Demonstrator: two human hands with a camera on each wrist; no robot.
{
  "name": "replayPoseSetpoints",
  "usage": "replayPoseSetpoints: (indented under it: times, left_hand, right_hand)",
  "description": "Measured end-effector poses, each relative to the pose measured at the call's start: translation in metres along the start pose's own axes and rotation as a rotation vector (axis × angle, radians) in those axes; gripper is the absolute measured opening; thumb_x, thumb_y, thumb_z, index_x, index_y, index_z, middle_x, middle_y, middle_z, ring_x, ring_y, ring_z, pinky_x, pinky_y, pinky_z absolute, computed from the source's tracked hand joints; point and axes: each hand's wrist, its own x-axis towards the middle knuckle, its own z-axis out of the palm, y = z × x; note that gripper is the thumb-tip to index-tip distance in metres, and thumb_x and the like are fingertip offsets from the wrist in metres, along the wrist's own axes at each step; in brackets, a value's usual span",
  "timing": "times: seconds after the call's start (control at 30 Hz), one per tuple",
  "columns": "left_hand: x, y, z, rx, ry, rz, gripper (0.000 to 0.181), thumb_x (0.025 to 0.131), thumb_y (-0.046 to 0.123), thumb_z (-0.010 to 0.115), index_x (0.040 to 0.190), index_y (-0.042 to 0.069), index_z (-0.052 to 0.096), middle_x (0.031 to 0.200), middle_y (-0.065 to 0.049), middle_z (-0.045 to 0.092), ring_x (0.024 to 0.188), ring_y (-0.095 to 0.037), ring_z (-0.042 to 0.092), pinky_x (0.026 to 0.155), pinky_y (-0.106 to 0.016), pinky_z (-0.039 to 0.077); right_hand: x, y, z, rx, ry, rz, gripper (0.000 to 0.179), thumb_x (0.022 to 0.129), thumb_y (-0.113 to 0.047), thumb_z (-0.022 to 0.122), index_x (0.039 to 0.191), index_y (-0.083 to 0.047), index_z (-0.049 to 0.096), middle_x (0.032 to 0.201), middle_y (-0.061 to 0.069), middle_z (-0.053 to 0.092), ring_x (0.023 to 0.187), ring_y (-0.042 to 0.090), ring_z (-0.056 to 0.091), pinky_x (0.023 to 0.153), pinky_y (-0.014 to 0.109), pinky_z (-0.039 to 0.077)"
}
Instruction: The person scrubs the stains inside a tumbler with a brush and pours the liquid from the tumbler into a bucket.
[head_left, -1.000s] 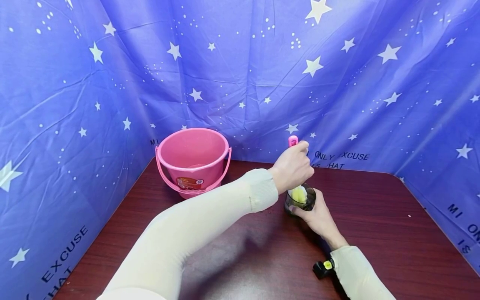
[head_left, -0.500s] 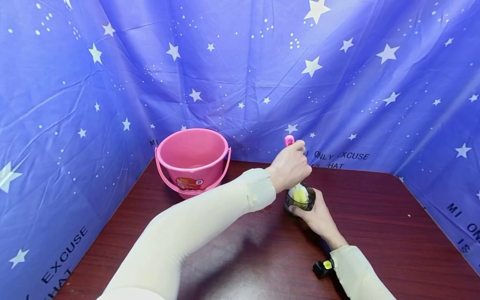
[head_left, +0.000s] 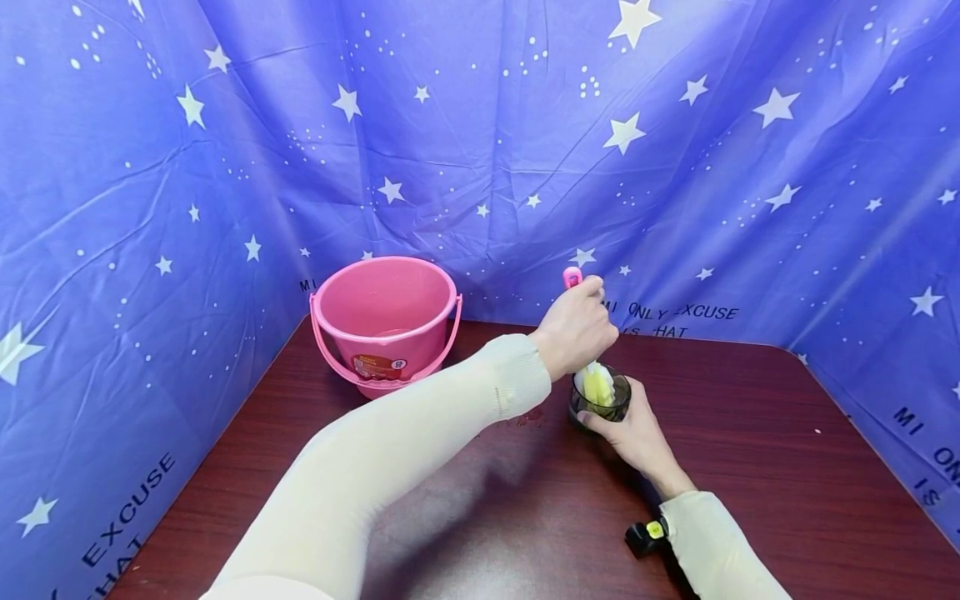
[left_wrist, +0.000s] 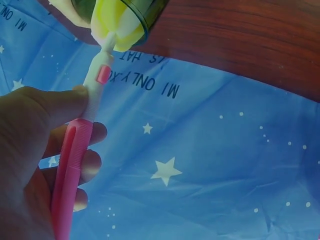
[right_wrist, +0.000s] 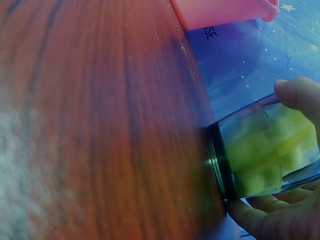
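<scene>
Your left hand (head_left: 576, 332) grips the brush (left_wrist: 80, 131), fingers wrapped round its pink handle and thumb pressed against the white part above it, near a small pink button. The pink end of the handle sticks up above your fist, and the brush leans, its top further left than its head. The yellow and white sponge (head_left: 598, 388) at the other end sits inside the glass (right_wrist: 252, 155), showing through the dark clear wall. Your right hand (head_left: 633, 429) clasps that glass, thumb on the near side and fingers round the far side. The glass stands about upright at the table (head_left: 750, 467), mouth up, just below your left hand; you cannot tell for sure whether its base touches the wood. The bucket (head_left: 423, 343), pink with a label on its front, stands to the left, well apart from the glass, its handle (head_left: 333, 360) hanging down in front. Wet drops (head_left: 531, 418) lie on the table just left of the glass. A black gadget (head_left: 643, 538) shows beside your right sleeve (head_left: 716, 542). Behind everything hangs a blue curtain (head_left: 480, 125) with white stars and lettering.
</scene>
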Motion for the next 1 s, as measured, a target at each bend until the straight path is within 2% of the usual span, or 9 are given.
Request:
replayPoseSetpoints:
  times: [0.3,0.4,0.57,0.67,1.0]
  left_hand:
    - [0.001,0.001,-0.004,0.004,-0.031,0.006,0.025,0.094,0.024,0.047,0.101,0.037,0.067,0.099,0.012,0.07,0.087,-0.014,0.05,0.093,-0.038,0.022]
    - [0.001,0.001,-0.005,0.007,-0.033,0.013,0.025,0.094,0.024,0.047,0.101,0.037,0.067,0.099,0.012,0.07,0.087,-0.013,0.051,0.093,-0.037,0.022]
    - [-0.001,0.001,-0.005,0.004,-0.002,0.029,0.025,0.093,0.022,0.048,0.1,0.037,0.068,0.096,0.011,0.071,0.086,-0.014,0.051,0.092,-0.037,0.022]
    - [-0.002,0.0,-0.005,-0.004,0.014,0.032,0.024,0.093,0.022,0.049,0.099,0.036,0.068,0.095,0.011,0.071,0.086,-0.015,0.051,0.091,-0.037,0.022]
    - [-0.006,0.0,-0.004,-0.031,0.048,0.045,0.025,0.091,0.021,0.048,0.095,0.033,0.069,0.091,0.008,0.071,0.084,-0.015,0.05,0.091,-0.037,0.022]
  right_hand:
    - [0.0,0.0,-0.001,-0.011,-0.007,0.006,0.085,0.076,-0.028,0.081,0.136,0.0,0.028,0.13,0.018,0.042,0.116,0.029,0.045,0.099,0.045,0.032]
    - [-0.003,-0.01,-0.002,0.003,-0.014,0.011,0.084,0.076,-0.023,0.08,0.135,0.003,0.028,0.129,0.021,0.042,0.116,0.031,0.045,0.099,0.046,0.032]
    - [-0.003,-0.009,-0.002,0.006,-0.014,0.017,0.085,0.076,-0.024,0.081,0.136,0.002,0.027,0.129,0.02,0.043,0.115,0.03,0.046,0.099,0.044,0.033]
    - [0.002,0.002,0.0,-0.003,-0.006,0.011,0.086,0.074,-0.028,0.082,0.136,-0.001,0.028,0.129,0.017,0.044,0.115,0.027,0.047,0.098,0.041,0.034]
    - [0.001,0.002,0.0,-0.016,-0.014,0.005,0.087,0.076,-0.031,0.081,0.137,-0.003,0.027,0.127,0.016,0.043,0.11,0.027,0.049,0.094,0.042,0.037]
